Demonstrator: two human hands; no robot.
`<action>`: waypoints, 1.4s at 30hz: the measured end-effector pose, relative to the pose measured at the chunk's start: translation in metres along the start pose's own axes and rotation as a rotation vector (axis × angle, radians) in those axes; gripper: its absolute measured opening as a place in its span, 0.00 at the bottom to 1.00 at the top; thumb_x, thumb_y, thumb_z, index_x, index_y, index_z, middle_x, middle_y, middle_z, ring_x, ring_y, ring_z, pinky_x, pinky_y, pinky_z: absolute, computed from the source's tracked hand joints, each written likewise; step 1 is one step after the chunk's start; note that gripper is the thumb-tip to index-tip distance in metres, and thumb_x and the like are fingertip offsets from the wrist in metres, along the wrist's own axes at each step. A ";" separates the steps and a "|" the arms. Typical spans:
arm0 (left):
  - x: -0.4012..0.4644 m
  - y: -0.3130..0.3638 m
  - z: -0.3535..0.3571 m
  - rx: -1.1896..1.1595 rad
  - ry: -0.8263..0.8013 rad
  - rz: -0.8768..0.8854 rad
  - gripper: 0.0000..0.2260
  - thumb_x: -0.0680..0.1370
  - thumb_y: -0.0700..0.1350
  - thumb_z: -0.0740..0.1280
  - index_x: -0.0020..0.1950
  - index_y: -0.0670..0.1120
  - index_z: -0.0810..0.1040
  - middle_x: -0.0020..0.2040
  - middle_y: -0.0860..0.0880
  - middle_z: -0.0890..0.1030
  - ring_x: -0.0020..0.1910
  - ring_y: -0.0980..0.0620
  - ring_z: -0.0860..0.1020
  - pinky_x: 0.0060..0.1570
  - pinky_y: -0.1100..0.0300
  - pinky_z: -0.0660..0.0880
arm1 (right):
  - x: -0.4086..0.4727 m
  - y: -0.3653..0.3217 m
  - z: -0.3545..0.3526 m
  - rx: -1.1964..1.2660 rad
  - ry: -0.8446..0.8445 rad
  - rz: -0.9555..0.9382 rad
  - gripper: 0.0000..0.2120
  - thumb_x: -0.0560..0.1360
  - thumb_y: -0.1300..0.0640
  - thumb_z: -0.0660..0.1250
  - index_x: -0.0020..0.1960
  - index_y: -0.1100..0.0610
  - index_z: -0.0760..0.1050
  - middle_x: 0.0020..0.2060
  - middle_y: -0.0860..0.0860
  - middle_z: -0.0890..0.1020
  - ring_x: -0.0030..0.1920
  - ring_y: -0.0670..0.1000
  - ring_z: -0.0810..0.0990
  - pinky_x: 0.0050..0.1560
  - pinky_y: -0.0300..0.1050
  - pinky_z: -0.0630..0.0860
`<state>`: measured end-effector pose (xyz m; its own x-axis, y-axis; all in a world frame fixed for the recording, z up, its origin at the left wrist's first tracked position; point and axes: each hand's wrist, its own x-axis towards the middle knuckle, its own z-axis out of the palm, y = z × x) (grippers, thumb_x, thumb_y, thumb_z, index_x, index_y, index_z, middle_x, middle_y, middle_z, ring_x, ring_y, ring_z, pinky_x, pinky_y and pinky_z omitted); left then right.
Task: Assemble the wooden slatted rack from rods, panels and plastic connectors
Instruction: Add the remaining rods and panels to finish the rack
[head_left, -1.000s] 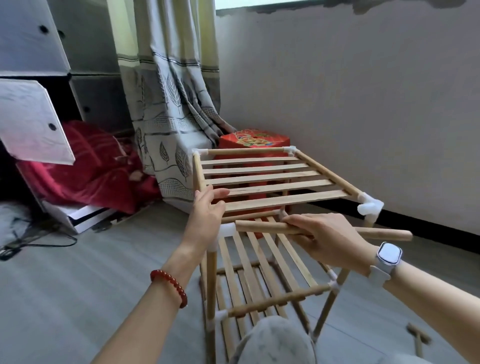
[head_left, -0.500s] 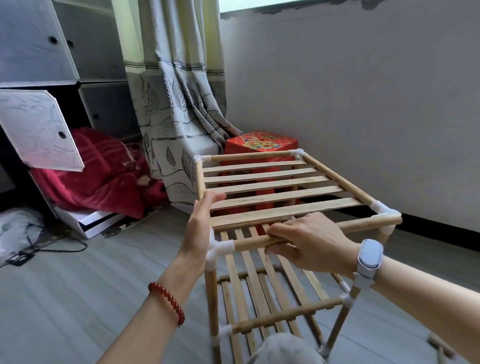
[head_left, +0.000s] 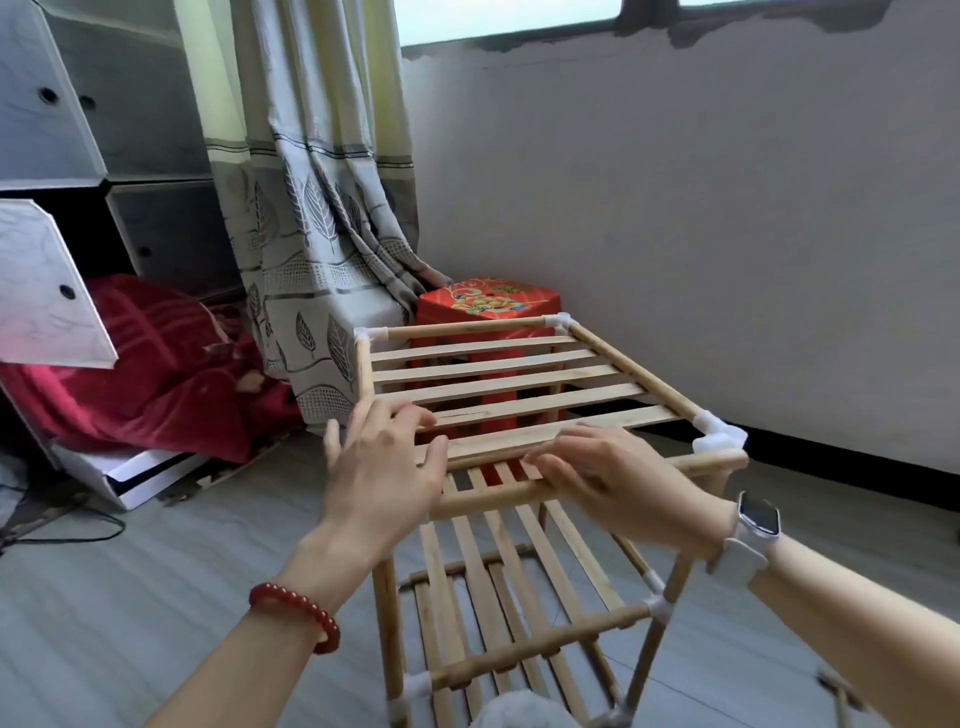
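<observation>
While both hands hover spread over the near edge of the rack (head_left: 519, 467), which stands on the floor (head_left: 156, 571), I'd press evenly. My left hand (head_left: 387, 467) has straight fingers resting at the near-left corner, gripping nothing; my right hand (head_left: 613, 480) lies flat on the front rod (head_left: 711, 462). I'd push down squarely so the rod ends seat fully in the white connector (head_left: 719, 434).
</observation>
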<state>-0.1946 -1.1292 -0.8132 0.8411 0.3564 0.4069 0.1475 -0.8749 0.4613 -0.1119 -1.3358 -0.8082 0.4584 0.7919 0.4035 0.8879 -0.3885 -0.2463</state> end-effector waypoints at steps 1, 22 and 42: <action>0.000 0.009 0.002 0.007 0.041 0.085 0.11 0.78 0.52 0.61 0.58 0.51 0.76 0.59 0.55 0.73 0.68 0.53 0.65 0.72 0.46 0.53 | -0.007 0.015 -0.007 -0.021 0.136 0.042 0.13 0.79 0.52 0.59 0.55 0.55 0.80 0.46 0.46 0.80 0.47 0.46 0.77 0.47 0.45 0.76; 0.044 0.040 0.085 0.157 0.199 0.981 0.23 0.80 0.56 0.55 0.27 0.49 0.72 0.23 0.54 0.72 0.22 0.55 0.70 0.28 0.65 0.66 | -0.092 0.076 -0.033 1.180 0.045 0.769 0.10 0.78 0.55 0.61 0.51 0.61 0.74 0.43 0.56 0.85 0.45 0.53 0.84 0.42 0.42 0.80; -0.010 0.152 0.118 0.053 -0.108 0.479 0.15 0.76 0.60 0.55 0.39 0.50 0.67 0.38 0.55 0.70 0.38 0.53 0.73 0.36 0.60 0.67 | -0.021 0.099 -0.036 0.746 0.180 1.295 0.11 0.79 0.53 0.52 0.42 0.59 0.64 0.28 0.53 0.69 0.27 0.49 0.69 0.25 0.39 0.67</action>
<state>-0.1189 -1.3043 -0.8398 0.8697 -0.1232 0.4780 -0.2449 -0.9485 0.2011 -0.0325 -1.4075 -0.8095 0.9358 0.0104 -0.3523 -0.3209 -0.3881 -0.8639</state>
